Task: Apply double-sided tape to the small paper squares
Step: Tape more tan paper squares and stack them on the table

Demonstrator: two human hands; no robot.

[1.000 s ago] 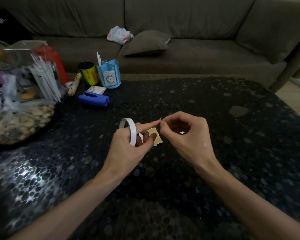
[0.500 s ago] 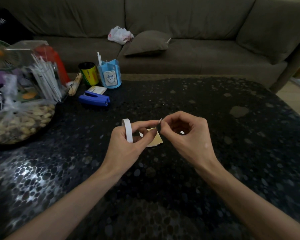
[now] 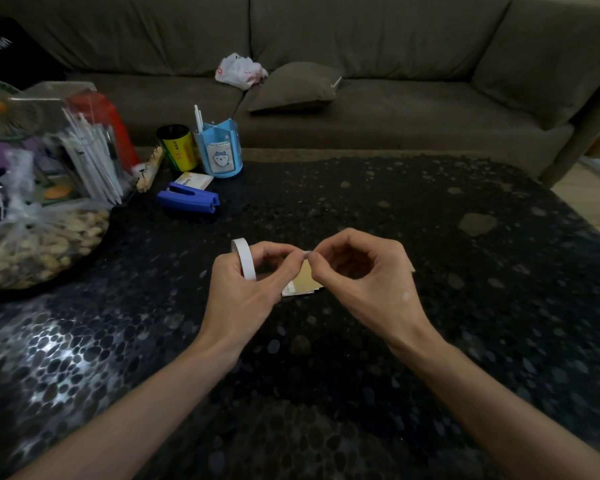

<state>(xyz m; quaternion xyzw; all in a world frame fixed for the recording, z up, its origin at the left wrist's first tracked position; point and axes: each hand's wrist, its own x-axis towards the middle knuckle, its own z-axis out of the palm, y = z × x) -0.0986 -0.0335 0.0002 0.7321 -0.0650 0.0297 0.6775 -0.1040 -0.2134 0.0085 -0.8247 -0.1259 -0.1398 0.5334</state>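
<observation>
My left hand (image 3: 245, 289) holds a thin white roll of double-sided tape (image 3: 245, 258), which stands upright round its fingers. Between thumb and forefinger, my right hand (image 3: 362, 275) pinches the short free end of the tape (image 3: 306, 253), right against my left fingertips. Under and between both hands, a small stack of tan paper squares (image 3: 303, 281) lies on the black pebble-patterned table (image 3: 430, 341); my hands hide most of the stack. A corner of another paper (image 3: 411, 268) shows behind my right hand.
A blue stapler (image 3: 189, 201), a blue pen holder (image 3: 219, 148) and a yellow can (image 3: 178, 147) stand at the back left. A bag of nuts (image 3: 39, 244) and clutter fill the left edge. A brown sofa (image 3: 361, 81) runs behind the table.
Both hands have drawn closer together, and my left forefinger and thumb now meet my right fingertips at the tape end. The roll has turned slightly in my left hand.
</observation>
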